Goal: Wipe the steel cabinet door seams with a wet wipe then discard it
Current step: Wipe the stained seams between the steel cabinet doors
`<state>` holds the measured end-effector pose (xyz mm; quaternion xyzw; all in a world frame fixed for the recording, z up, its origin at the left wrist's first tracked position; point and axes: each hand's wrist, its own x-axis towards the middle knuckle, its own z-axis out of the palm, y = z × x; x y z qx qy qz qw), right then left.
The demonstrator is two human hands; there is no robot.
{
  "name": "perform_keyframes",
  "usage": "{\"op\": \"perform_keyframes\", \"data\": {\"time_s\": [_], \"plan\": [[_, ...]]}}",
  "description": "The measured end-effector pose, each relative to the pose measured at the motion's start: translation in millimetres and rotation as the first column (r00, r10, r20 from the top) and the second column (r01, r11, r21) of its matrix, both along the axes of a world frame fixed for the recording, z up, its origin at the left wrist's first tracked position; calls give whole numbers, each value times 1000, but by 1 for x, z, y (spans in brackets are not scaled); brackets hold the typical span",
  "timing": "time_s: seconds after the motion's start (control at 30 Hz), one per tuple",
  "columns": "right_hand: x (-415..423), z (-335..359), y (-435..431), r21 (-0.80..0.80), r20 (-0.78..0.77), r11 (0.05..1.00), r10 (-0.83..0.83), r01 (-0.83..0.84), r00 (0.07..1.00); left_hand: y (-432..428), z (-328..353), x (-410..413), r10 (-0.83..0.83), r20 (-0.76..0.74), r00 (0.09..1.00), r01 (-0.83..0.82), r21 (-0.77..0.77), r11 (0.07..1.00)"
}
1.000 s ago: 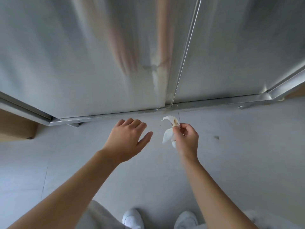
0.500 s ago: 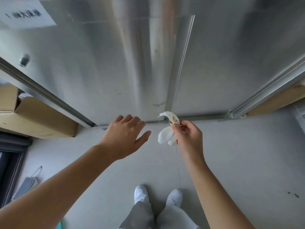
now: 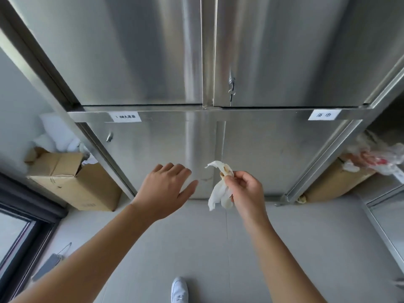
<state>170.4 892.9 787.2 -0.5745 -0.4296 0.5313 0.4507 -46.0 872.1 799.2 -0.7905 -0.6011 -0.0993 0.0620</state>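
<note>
White, limp wet wipe (image 3: 219, 189), browned where it is bunched, hangs pinched in the right hand (image 3: 246, 191) before the lower steel cabinet door seam (image 3: 223, 141); the left hand (image 3: 165, 189) hovers open, empty. Light and soft, it probably tears easily, so gripping the bunched middle suits.

One head-worn wide-angle camera is looking forward and down from standing height, facing the steel cabinet (image 3: 153, 62) close ahead at 12 o'clock. The floor (image 3: 196, 248) is filling the frame's lower part toward 6 o'clock, and both forearms are reaching in from the bottom edge.
</note>
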Motion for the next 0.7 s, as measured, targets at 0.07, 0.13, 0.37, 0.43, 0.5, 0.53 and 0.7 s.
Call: {"op": "perform_keyframes", "data": {"time_s": [0.07,0.13,0.37,0.43,0.5,0.53,0.7], "plan": [[8,26,-10,37,-14,999,14,-13,1000,-9,27,9,-1,6,1000,1,45,999],[14,53,-17,100,3,994,33,-33,999,-16,54,14,1,9,1000,-2,98,995],[27,148,-14,293,2,952,92,-88,996,-28,149,20,28,-4,1000,-27,261,965],[29,173,-10,351,-9,931,107,-97,994,-27,174,22,36,4,999,-35,321,946],[30,195,-5,394,-18,914,112,-96,994,-25,195,23,45,-3,999,-41,363,931],[30,204,-2,411,-22,906,116,-97,993,-24,205,22,48,-6,999,-42,382,923],[19,241,20,491,-21,865,133,-106,991,-3,245,9,65,-88,994,-20,432,902]]}}
